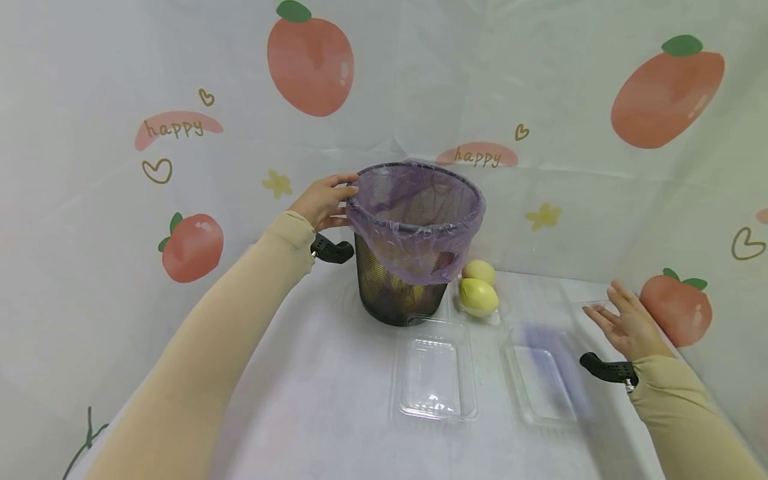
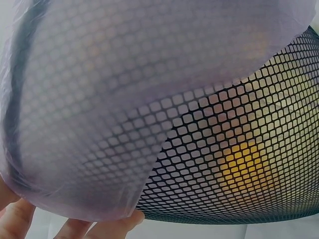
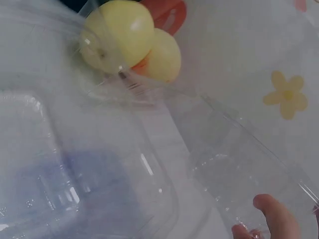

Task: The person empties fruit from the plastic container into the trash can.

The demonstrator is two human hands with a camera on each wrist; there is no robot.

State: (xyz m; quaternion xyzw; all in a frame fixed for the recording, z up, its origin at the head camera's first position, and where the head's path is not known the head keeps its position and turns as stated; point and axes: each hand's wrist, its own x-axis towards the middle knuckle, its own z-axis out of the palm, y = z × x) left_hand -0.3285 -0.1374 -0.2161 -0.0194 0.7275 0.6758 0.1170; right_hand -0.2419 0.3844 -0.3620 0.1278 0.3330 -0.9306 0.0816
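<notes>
A black mesh bin (image 1: 399, 293) lined with a purple bag (image 1: 420, 220) stands on the white table. My left hand (image 1: 327, 200) holds its left rim, thumb along the top and fingers against the bag. In the left wrist view my fingertips (image 2: 75, 229) touch the bag (image 2: 99, 99) over the mesh (image 2: 239, 164), and something yellow (image 2: 244, 159) shows inside. My right hand (image 1: 624, 323) hovers with straight fingers, holding nothing, at the right, next to a clear plastic tray (image 1: 543, 383). One fingertip (image 3: 274, 214) lies near a clear container (image 3: 239, 164).
Two yellow fruits (image 1: 478, 297) (image 1: 479, 271) lie just right of the bin, and also show in the right wrist view (image 3: 117, 35). A second clear tray (image 1: 435, 370) sits in front of the bin. A printed fruit-pattern cloth backs the table on all sides.
</notes>
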